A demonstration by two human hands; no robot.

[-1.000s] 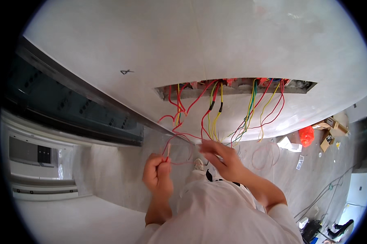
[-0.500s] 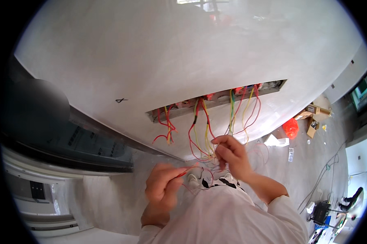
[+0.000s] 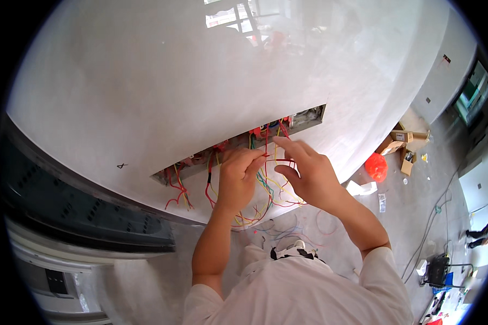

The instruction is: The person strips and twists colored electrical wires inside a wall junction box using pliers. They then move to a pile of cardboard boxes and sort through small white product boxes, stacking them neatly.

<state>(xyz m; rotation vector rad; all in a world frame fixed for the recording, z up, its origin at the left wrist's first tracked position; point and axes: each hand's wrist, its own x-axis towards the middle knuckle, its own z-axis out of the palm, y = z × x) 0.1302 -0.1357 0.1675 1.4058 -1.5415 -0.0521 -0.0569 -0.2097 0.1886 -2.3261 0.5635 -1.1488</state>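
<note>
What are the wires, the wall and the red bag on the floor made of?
Wires: seemingly plastic-coated, with smooth, coloured skins; cores too small to tell. Wall: glossy stone or tile, perhaps, by its mirror-like reflections. Bag: likely thin plastic, shiny and crumpled.

Wall: ahead of person; long recess in it. Wires: out of recess in several groups, hanging down before wall. Left hand: before recess, at its middle. Right hand: just right of left hand, below recess's right part. Loose wires: on floor, near wall foot. Plastic bag: on floor, right of wall; cardboard boxes just beyond. Cable: on floor, farther right. Cart: lower right, near cable.
</note>
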